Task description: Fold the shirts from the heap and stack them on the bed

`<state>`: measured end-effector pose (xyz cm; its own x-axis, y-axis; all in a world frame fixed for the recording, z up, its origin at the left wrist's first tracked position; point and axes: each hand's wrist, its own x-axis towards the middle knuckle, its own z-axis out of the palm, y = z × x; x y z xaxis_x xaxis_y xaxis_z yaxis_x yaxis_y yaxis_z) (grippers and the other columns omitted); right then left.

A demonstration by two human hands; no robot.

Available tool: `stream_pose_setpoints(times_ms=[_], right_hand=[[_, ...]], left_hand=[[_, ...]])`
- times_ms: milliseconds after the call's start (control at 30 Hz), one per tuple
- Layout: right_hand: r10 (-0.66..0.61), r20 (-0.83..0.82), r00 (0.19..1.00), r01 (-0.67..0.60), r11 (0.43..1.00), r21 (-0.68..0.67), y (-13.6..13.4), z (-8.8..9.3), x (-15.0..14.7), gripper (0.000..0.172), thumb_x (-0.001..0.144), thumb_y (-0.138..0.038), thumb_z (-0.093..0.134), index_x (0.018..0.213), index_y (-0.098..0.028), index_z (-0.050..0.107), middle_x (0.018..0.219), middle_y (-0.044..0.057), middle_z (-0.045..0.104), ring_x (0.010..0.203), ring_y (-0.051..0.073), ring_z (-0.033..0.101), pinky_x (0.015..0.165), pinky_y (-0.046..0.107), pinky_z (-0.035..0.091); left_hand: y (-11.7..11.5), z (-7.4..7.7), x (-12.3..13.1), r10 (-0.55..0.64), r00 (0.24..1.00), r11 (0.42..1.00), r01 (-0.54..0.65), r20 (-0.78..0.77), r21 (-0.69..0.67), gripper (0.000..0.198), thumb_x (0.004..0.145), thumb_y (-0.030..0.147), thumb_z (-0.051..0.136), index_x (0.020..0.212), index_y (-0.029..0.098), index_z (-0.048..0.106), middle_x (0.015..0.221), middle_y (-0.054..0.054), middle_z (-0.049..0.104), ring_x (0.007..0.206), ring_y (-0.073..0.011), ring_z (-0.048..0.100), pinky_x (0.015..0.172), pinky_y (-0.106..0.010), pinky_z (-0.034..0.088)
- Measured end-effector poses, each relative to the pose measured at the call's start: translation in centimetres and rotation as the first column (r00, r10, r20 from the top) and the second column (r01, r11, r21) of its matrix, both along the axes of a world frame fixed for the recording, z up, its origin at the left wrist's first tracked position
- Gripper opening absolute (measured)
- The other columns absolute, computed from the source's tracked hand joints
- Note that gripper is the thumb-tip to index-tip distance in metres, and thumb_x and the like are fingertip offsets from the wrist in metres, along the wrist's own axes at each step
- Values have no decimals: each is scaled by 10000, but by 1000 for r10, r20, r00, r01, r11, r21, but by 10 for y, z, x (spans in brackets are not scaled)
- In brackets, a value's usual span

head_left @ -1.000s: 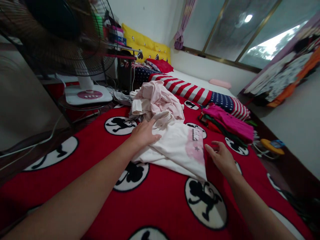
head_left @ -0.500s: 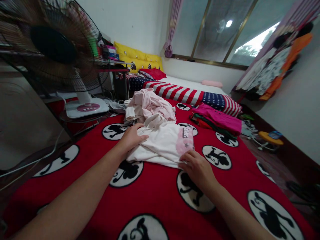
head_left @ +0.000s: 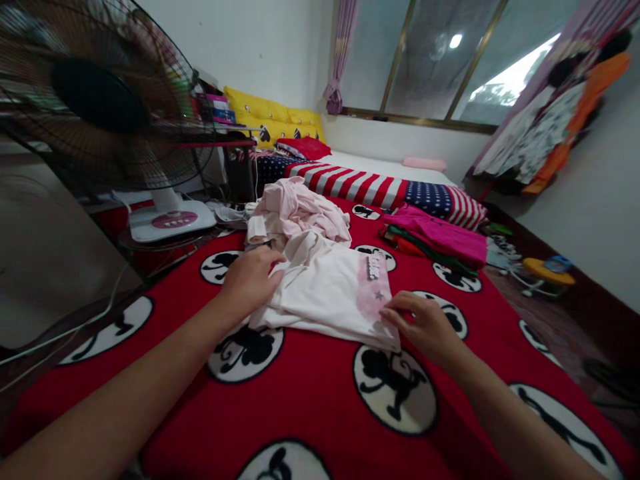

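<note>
Two hands [head_left: 253,280] [head_left: 425,325] at white shirt [head_left: 325,287] — left loosely open, right half-curled, hold unclear — boxes [head_left: 223,115] beyond, contents hidden

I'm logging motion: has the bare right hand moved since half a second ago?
Yes: the right hand moved rightward, overlapping a round white patch on red cloth.

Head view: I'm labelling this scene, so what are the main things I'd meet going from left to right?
Fan, left hand, white garment, right hand, yellow-topped stool.
</note>
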<state>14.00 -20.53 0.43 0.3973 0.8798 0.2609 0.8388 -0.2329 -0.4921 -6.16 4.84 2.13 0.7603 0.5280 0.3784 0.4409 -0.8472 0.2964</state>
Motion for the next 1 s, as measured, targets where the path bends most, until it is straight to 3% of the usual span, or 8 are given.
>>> stream_pose_setpoints(times_ms=[67,167,300,433,633,733,833,1000], right_hand=[[-60,-8,998,61,987,149,23,2,3,179,873,-310,560,824,-181,675,842,57,637,716,163,590,660,277,447],[-88,95,992,59,961,272,62,0,8,207,864,-205,515,992,-157,670,1056,101,644,939,194,611,840,303,473],[-203,292,935,202,979,34,91,-22,19,459,920,-301,461,1338,-120,518,1439,147,458,1345,279,376,1095,465,300],[-417,275,866,472,864,-175,89,-44,29,706,948,-530,345,1480,-68,308,1559,170,239,1439,312,204,1121,530,229],[-663,271,698,711,686,-154,81,-42,27,868,869,-675,371,1351,41,463,1488,308,296,1388,432,255,1089,580,221],[-607,259,751,644,760,-88,74,-36,23,601,860,-538,488,1190,-46,589,1356,263,486,1258,381,451,991,496,367],[-534,151,832,537,843,21,66,-31,16,326,790,-393,575,1011,-156,614,1033,134,652,919,266,618,755,345,453],[-540,-91,836,548,820,164,63,-31,2,370,734,-399,583,1031,-181,557,773,52,635,712,237,597,667,333,435]], left_hand=[[-19,4,27,-231,969,973,229,87,38,248,846,183,496,970,164,711,997,-76,695,929,-205,645,858,-302,483],[-35,-4,73,-504,864,864,504,-1,27,361,854,123,470,1168,161,644,1179,-81,658,1064,-184,617,945,-284,458],[-9,-31,106,-271,949,959,282,-161,44,542,933,332,444,1432,126,398,1514,-139,373,1409,-268,311,1131,-423,285],[25,-52,104,-124,971,992,121,-202,-27,681,952,518,327,1505,129,250,1591,-107,185,1460,-263,180,1169,-452,199],[25,-56,101,-135,970,990,127,-202,-54,673,946,529,336,1499,150,275,1597,-94,161,1465,-262,163,1172,-453,190],[22,-57,100,-159,975,987,157,-156,-21,618,954,484,360,1473,149,334,1586,-104,206,1461,-250,184,1173,-441,197],[21,-58,100,-185,979,982,186,-87,9,557,951,426,403,1433,147,401,1563,-120,275,1442,-253,243,1167,-437,225],[19,-58,96,-235,972,972,235,-16,5,520,946,373,436,1397,116,450,1531,-157,332,1428,-260,272,1162,-425,238]])
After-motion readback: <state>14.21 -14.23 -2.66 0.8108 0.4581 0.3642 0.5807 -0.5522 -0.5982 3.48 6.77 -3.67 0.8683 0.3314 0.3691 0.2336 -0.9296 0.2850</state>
